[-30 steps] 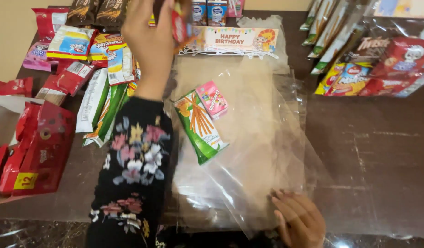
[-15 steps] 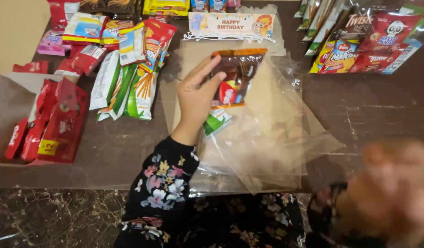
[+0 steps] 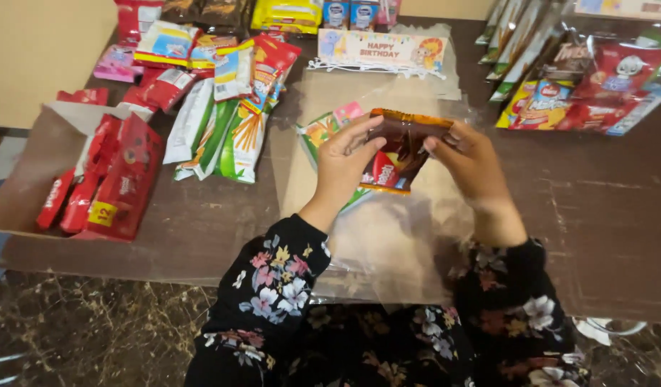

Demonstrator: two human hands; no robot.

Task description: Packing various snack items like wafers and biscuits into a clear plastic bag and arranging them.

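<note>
Left hand [image 3: 343,154] and right hand [image 3: 468,154] both pinching the brown snack packet [image 3: 396,152], fingers closed on its top edge, one at each end. Packet's glossy dark brown w/ orange trim up top, red logo patch at the bottom, hanging a bit crumpled. It's held up over the clear plastic bag [image 3: 388,236] on the brown table [image 3: 602,215]. Green stick-snack pack [image 3: 317,132] lies just behind; birthday card [image 3: 380,49] further back.

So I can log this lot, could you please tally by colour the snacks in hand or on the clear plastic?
brown packet, held by left hand and right hand: 1
green pack: 1
pink box: 1
Total: 3
</note>
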